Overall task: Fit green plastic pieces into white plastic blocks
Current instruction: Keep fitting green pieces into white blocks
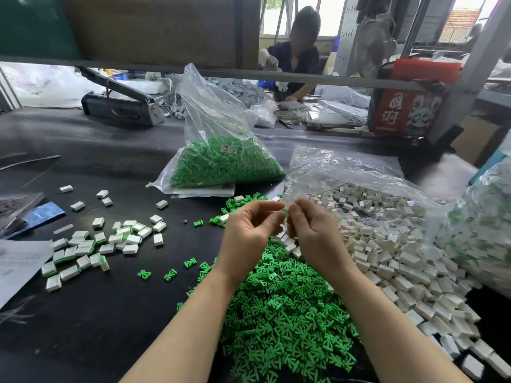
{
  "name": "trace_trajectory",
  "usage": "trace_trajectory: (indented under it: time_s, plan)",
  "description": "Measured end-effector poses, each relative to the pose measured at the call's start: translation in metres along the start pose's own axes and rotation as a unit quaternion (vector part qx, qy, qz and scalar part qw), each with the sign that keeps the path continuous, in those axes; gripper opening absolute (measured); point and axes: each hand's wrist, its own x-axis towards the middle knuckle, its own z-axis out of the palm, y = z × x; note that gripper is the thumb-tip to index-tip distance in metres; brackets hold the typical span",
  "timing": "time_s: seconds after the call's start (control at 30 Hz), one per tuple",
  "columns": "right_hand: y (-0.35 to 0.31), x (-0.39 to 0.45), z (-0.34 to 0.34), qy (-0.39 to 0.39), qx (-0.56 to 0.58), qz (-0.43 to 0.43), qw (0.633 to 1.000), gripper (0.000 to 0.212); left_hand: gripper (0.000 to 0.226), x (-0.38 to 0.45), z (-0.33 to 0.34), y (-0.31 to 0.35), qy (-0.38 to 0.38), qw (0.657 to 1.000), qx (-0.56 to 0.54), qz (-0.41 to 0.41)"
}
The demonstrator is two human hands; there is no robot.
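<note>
- While both hands meet above the piles, the left hand [249, 230] curls its fingers [272, 214] round something pale at the tips, too hidden to name for sure.
- Right hand [312, 230] has its fingers [293, 214] bent inward, pinching a small green piece [286, 210] that just shows between the 2 hands.
- Fingertips of the 2 hands touch or nearly touch; I cannot tell which.
- Green pieces [282, 313] lie in a loose heap on the black worktop [110, 313], under and between the forearms.
- White blocks [392, 261] spill in a broad heap to the right of the green heap, partly out of a clear bag [345, 167].
- Stray green pieces [171, 275] lie apart, left of the heap.
- Finished blocks [83, 250], white with green edges showing, are scattered on the left of the worktop, well apart from the heaps.
- Green bag [221, 150], clear plastic and part full of green pieces, stands behind the hands with a small white label on it.
- At the right edge, another bag [484, 222] holds white and green parts.
- Paper sheet [19, 266] lies at the left edge, near a blue packet [41, 214].
- Across the worktop a person [298, 56] in dark clothing leans over, beside a red box [406, 106].
</note>
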Motion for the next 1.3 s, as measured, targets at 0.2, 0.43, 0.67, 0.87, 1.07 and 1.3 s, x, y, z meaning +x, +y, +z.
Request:
trace_trajectory:
  time_s: [0.2, 0.43, 0.67, 0.87, 1.07, 1.3]
  plan:
    - [0.0, -0.001, 0.001, 0.003, 0.088, -0.007, 0.996, 0.034, 0.027, -0.004, 0.006, -0.001, -0.097, 0.99, 0.101, -0.015]
    - [0.002, -0.002, 0.004, -0.012, 0.109, 0.017, 0.994, 0.038, 0.039, -0.008, 0.007, 0.006, -0.101, 0.986, 0.133, -0.012]
    - [0.005, -0.003, 0.004, -0.041, 0.109, 0.023, 0.993, 0.047, 0.04, -0.009, 0.005, 0.01, -0.102, 0.975, 0.195, -0.005]
    - [0.003, -0.006, 0.01, 0.001, 0.068, -0.016, 0.998, 0.047, 0.034, -0.009, 0.009, 0.008, -0.091, 0.979, 0.181, -0.007]
    - [0.007, -0.013, 0.011, 0.05, -0.052, -0.071, 0.995, 0.025, 0.03, -0.009, 0.018, 0.002, -0.049, 0.991, 0.12, -0.042]
    - [0.008, -0.015, 0.015, 0.043, -0.161, -0.155, 0.974, 0.026, 0.028, -0.006, 0.018, -0.001, -0.018, 0.993, 0.103, -0.063]
